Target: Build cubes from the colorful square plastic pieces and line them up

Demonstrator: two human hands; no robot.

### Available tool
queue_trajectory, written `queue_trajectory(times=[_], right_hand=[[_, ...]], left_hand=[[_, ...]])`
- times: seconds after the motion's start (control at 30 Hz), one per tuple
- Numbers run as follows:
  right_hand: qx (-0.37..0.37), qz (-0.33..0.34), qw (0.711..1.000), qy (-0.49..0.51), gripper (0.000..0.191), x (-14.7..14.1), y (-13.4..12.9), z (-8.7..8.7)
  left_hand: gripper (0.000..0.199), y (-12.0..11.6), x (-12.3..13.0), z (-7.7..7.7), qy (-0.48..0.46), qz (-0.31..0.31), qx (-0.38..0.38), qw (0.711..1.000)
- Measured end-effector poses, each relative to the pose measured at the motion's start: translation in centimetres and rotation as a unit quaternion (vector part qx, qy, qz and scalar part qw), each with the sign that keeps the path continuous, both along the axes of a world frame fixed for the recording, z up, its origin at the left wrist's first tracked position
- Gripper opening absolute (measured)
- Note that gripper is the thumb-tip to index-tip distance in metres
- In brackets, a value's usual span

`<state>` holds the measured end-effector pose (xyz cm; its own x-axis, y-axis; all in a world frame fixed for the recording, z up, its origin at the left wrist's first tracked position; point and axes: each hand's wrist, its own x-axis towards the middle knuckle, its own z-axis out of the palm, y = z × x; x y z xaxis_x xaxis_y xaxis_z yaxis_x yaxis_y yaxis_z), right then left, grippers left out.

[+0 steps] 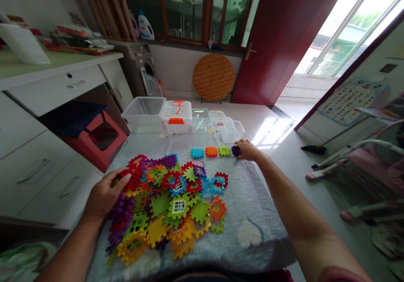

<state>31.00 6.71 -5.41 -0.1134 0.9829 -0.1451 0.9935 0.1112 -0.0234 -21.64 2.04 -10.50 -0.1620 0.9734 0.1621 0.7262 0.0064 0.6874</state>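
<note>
A: What are the hands doing?
B: The right hand (248,150) has its fingertips and thumb drawn in on the dark purple piece (235,150). The left hand (105,193) is curved over red pieces (134,176) at the heap's edge, thumb apart; whether it grips any, I can't tell.
A: How would that purple one handle?
B: Light and stiff, I'd judge: hard plastic, a bit slick, hardly fragile. Opposite notched edges look like the best hold, since the teeth give fingertips some bite.
A: Where does it lie?
B: At the right end of a row on the cloth (249,198), beside the green piece (224,151), then the orange piece (211,151) and the blue piece (197,152).
A: And the heap (160,204)?
B: Nearer the body, overlapping. Pieces there might snag, so lifting by a free edge seems wiser. Clear boxes (143,115) stand beyond the row.
</note>
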Motion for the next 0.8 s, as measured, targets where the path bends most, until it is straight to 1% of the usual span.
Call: queue_trajectory(times=[0.1, 0.17, 0.2, 0.27, 0.33, 0.43, 0.5, 0.6, 0.7, 0.8], right_hand=[[0.080, -0.002, 0.996, 0.047, 0.059, -1.0, -1.5, 0.2], [0.123, 0.011, 0.988, 0.091, 0.052, -2.7, -2.4, 0.4], [0.126, 0.025, 0.986, 0.111, 0.049, -3.9, -2.7, 0.5], [0.111, 0.064, 0.983, 0.128, 0.043, -6.8, -2.7, 0.6], [0.090, 0.091, 0.983, 0.128, 0.041, -9.7, -2.0, 0.7], [0.057, 0.109, 0.987, 0.105, 0.053, -13.4, 0.1, 0.6], [0.032, 0.122, 0.988, 0.085, 0.059, -15.0, 1.6, 0.5], [-0.005, 0.139, 0.989, 0.048, 0.055, -16.1, 3.1, 0.4], [-0.024, 0.145, 0.989, 0.028, 0.048, -16.1, 3.7, 0.3], [-0.022, 0.142, 0.989, 0.030, 0.052, -15.8, 3.8, 0.0]], left_hand=[[0.054, -0.1, 0.1, 0.1, -0.006, 0.000, -0.007, 1.000], [0.054, -0.1, 0.3, 0.3, -0.012, -0.003, -0.009, 1.000], [0.054, -0.2, 0.4, 0.3, -0.015, -0.003, -0.009, 1.000], [0.052, -0.2, 0.5, 0.4, -0.020, 0.000, -0.005, 1.000], [0.051, -0.3, 0.6, 0.5, -0.025, 0.004, -0.001, 1.000], [0.050, -0.4, 0.6, 0.5, -0.030, 0.003, 0.004, 1.000], [0.051, -0.4, 0.6, 0.5, -0.031, 0.002, 0.005, 0.999], [0.051, -0.5, 0.7, 0.5, -0.037, -0.003, 0.005, 0.999], [0.051, -0.5, 0.7, 0.5, -0.047, -0.006, 0.007, 0.999], [0.051, -0.5, 0.7, 0.5, -0.044, -0.010, 0.012, 0.999]])
